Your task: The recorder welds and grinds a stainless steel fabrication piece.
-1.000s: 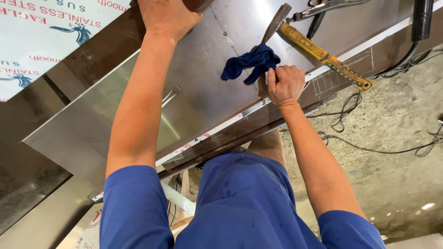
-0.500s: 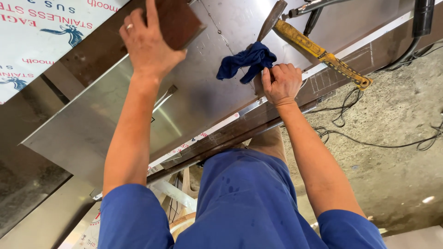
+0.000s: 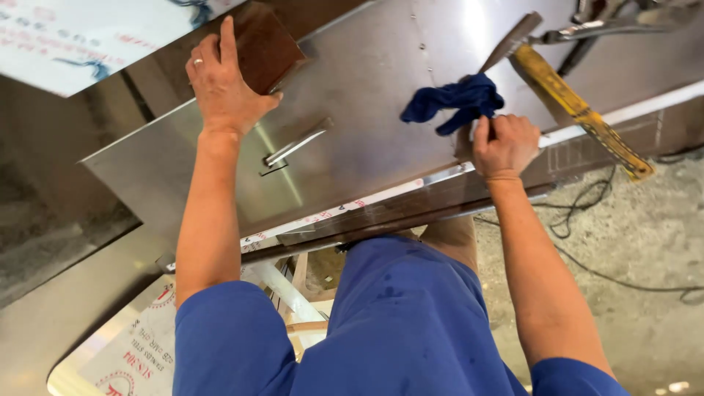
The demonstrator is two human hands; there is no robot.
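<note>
Setting: a workshop with a rough grey concrete floor (image 3: 645,235) at 3 to 4 o'clock and a wide stainless steel sheet (image 3: 367,95) lying as the work surface across the upper middle, slanting from 9 o'clock up toward 1 o'clock.
Left hand: the left hand (image 3: 224,84) sits at 11 o'clock, fingers spread and laid flat over a brown wooden block (image 3: 264,44), thumb hooked at the block's lower right corner; the palm rests on the sheet.
Right hand: the right hand (image 3: 504,143) is at 2 o'clock, curled shut and pinching a dark blue cloth (image 3: 455,103), which bunches up and to the left of the knuckles, on the steel.
Wooden block: at 11 to 12 o'clock, lying on the sheet's far left part, partly under the left fingers.
Handle: a small metal bar handle (image 3: 295,143) is fixed to the sheet just below and right of the left hand, between the two hands.
Yellow level: a long worn yellow tool (image 3: 579,110) runs diagonally from 1 o'clock down to 3 o'clock, just right of the right hand.
Grey tools: dark metal tools (image 3: 594,26) lie at the top right, 1 o'clock.
Cables: thin black cables (image 3: 587,205) trail over the floor at 3 o'clock.
Printed sheets: film-covered panels with printing (image 3: 59,37) at 10 o'clock and another (image 3: 136,345) at 7 o'clock.
Clothing: blue work clothes (image 3: 396,323) fill 6 o'clock.
</note>
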